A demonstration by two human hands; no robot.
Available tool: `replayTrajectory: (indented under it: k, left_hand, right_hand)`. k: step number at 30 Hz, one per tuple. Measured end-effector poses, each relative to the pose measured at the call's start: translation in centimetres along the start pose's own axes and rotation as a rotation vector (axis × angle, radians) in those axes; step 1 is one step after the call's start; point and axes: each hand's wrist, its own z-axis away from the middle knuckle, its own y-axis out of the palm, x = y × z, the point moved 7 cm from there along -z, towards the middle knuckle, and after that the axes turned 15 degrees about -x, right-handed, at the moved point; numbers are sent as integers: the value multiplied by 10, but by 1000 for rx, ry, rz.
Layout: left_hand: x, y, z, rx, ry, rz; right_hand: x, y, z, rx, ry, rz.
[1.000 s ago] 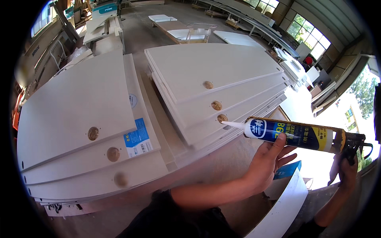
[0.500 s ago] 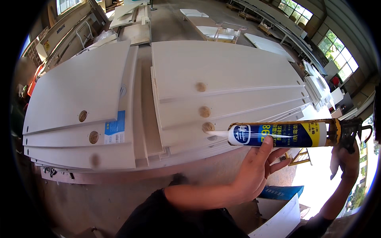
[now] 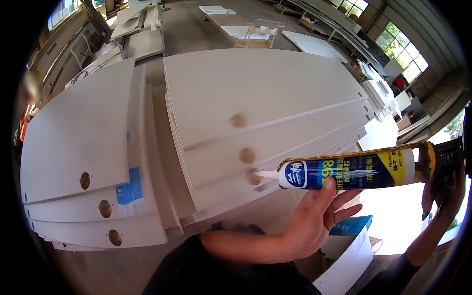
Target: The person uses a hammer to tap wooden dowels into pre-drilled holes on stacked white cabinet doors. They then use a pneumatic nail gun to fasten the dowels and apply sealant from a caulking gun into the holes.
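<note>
A caulking gun [image 3: 424,162] lies level across the right side, loaded with a blue, white and yellow sealant cartridge [image 3: 361,169]. My right hand [image 3: 448,194] is closed around its dark handle, partly in shadow at the right edge. Under the cartridge's front half is my left hand [image 3: 314,216], its thumb pressed on the side and some fingers stretched out below. The white nozzle [image 3: 268,174] points left and overlaps the nearest round hole [image 3: 254,178] in a stack of white panels [image 3: 265,88]; whether it touches cannot be made out.
Another stack of white panels [image 3: 78,132] with round holes fans out at left, bearing a blue-and-white label [image 3: 129,189]. An open box [image 3: 351,260] stands below my left hand. Farther back are a low trolley [image 3: 255,34], more boards [image 3: 314,46] and a long machine bed [image 3: 339,32].
The view has shifted, so both panel stacks appear farther left, the left one also lower. The caulking gun stays in both hands, its nozzle still overlapping the nearest hole.
</note>
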Motion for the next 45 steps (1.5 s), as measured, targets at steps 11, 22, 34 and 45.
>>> replayTrajectory:
  k: [11, 22, 34, 45]
  left_hand:
    - [0, 1, -4, 159, 27, 100]
    - [14, 6, -2, 262, 108, 153]
    - [-26, 12, -39, -24, 266, -40]
    - [-15, 15, -29, 31, 213, -48]
  right_hand:
    - [19, 72, 10, 252, 209, -165]
    - [23, 147, 13, 448, 256, -279]
    - [-15, 144, -41, 354, 161, -308]
    - [-19, 144, -50, 392, 149, -311]
